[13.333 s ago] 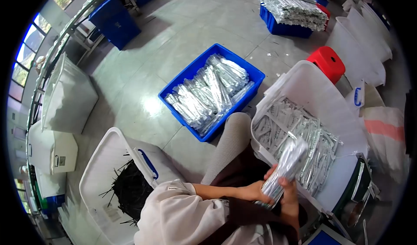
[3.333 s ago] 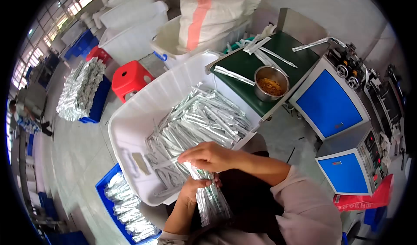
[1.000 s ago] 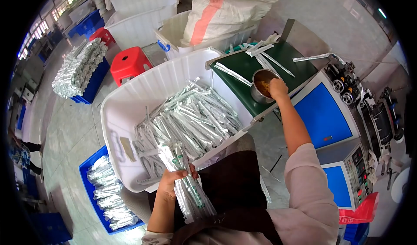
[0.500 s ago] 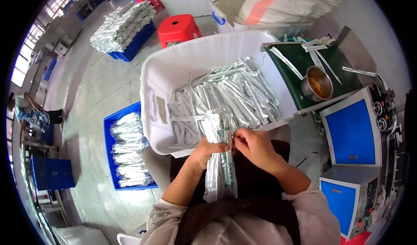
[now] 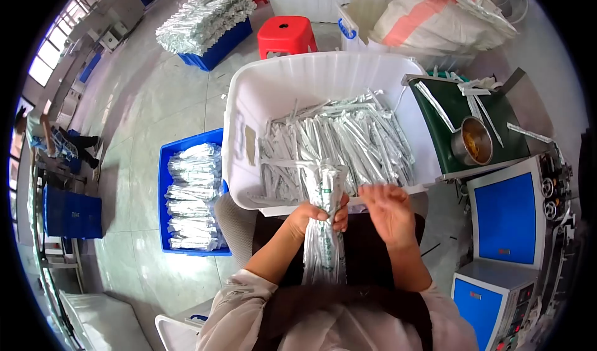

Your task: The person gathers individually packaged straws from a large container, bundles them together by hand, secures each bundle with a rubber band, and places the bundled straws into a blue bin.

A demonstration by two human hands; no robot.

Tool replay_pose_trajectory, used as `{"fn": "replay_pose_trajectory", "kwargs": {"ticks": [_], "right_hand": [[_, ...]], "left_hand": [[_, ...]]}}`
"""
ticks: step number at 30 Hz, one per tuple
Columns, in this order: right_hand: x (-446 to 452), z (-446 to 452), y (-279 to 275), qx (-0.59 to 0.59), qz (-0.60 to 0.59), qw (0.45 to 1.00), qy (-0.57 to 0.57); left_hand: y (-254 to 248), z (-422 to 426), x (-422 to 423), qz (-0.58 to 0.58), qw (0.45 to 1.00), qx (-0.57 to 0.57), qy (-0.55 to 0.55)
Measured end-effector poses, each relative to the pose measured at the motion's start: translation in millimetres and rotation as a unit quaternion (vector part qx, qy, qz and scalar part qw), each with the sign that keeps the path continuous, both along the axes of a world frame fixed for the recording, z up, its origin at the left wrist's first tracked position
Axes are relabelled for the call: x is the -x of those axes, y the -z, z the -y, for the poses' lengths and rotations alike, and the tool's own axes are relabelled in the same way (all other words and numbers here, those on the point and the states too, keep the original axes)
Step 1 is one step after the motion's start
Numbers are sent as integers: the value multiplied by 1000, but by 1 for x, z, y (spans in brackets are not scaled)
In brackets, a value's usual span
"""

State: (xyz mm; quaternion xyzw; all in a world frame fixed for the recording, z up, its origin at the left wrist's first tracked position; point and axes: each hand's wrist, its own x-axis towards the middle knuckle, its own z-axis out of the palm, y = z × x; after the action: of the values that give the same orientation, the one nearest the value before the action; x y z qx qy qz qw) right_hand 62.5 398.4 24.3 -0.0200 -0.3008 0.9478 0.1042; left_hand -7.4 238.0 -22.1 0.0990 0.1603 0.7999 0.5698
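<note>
Bundle of slim foil packets, held before the white plastic bin with its upper end over the near rim; the left hand's thumb and fingers wrap its middle. Right hand is just beside it, fingers blurred, apparently half-curled. A slackened left grip could let packets slip. Compared with the preceding frame, the right fingers have left the bundle.

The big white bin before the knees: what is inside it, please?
The white bin holds a loose pile of thin silvery packets. What lies under them cannot be seen, and the bundle in the left hand hides part of the near rim.
</note>
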Motion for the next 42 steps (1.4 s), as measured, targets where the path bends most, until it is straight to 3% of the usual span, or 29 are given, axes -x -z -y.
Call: {"fn": "replay_pose_trajectory", "kwargs": {"ticks": [1, 2, 3, 4, 6, 7, 9, 10, 12, 14, 15, 16, 17, 18, 20, 21, 22, 23, 24, 26, 28, 30, 32, 34, 36, 38, 40, 42], "right_hand": [[9, 2, -15, -85, -24, 996, 1], [17, -2, -15, -89, -27, 996, 1], [26, -4, -10, -295, -54, 954, 19], [33, -5, -5, -487, -83, 869, 32], [45, -15, -5, -365, -132, 917, -90], [47, -20, -10, -369, -106, 910, -158], [53, -25, -37, -518, -143, 811, -230], [49, -10, -58, -479, -119, 847, -199], [52, -13, -90, -655, -143, 684, -288], [48, 1, -93, -686, -129, 677, -232], [51, 5, -100, -685, -136, 674, -243], [53, 9, -108, -723, -95, 622, -287], [55, 12, -112, -756, -52, 565, -326], [57, 16, -112, -755, -53, 562, -333], [68, 19, -111, -800, -62, 495, -332], [81, -4, -104, -750, -146, 553, -333], [82, -2, -97, -752, -150, 548, -335], [82, 1, -84, -585, -111, 774, -216], [79, 6, -65, -510, -81, 832, -203], [75, 17, -30, -339, -38, 926, -160], [75, 24, 10, -202, -3, 940, -275], [52, 33, 49, -55, 91, 956, -273], [36, 66, 56, -85, 119, 924, -354], [39, 97, 42, -124, 158, 901, -384], [53, 118, 36, -129, 171, 870, -444], [60, 135, 32, -318, 147, 834, -426], [56, 156, 20, -421, 35, 819, -388], [58, 154, 19, -371, 45, 824, -425]], "left_hand": [[-3, -2, 0, -13, 1000, -2, 8], [-7, -5, 0, -16, 1000, -6, 9], [-13, -5, -1, -32, 999, 14, 5], [-16, -3, -2, -48, 998, 36, -3], [-3, -3, -5, -51, 997, 41, -37], [-1, -7, -4, -80, 995, 52, -17], [-25, -23, -13, -164, 978, 123, -27], [-40, -26, -16, -233, 962, 133, -61], [-45, -29, -20, -365, 912, 131, -132], [-50, -30, -18, -215, 971, 96, 39], [-50, -34, -23, -184, 977, 97, 36], [-37, -45, -26, -180, 978, 97, 27], [-19, -61, -29, -245, 966, 75, -27], [-21, -61, -30, -307, 947, 53, -79], [-22, -51, -26, -286, 953, 71, -73], [-32, -33, -21, -198, 978, 62, -38], [-37, -23, -17, -107, 993, 51, -2], [-28, -21, -15, -103, 994, -8, -37], [-26, -18, -14, -102, 994, -12, -44], [-23, -5, -17, -177, 973, 110, -99], [-11, 15, -22, -162, 974, 135, -79], [2, 40, -46, -203, 966, 125, -96], [34, 56, -83, -171, 962, 166, -137], [36, 66, -98, -130, 955, 191, -187], [34, 80, -91, -193, 912, 290, -216], [14, 106, -80, -102, 874, 328, -345], [4, 153, -65, -32, 837, 336, -430], [-10, 201, -52, 55, 759, 373, -531]]}}
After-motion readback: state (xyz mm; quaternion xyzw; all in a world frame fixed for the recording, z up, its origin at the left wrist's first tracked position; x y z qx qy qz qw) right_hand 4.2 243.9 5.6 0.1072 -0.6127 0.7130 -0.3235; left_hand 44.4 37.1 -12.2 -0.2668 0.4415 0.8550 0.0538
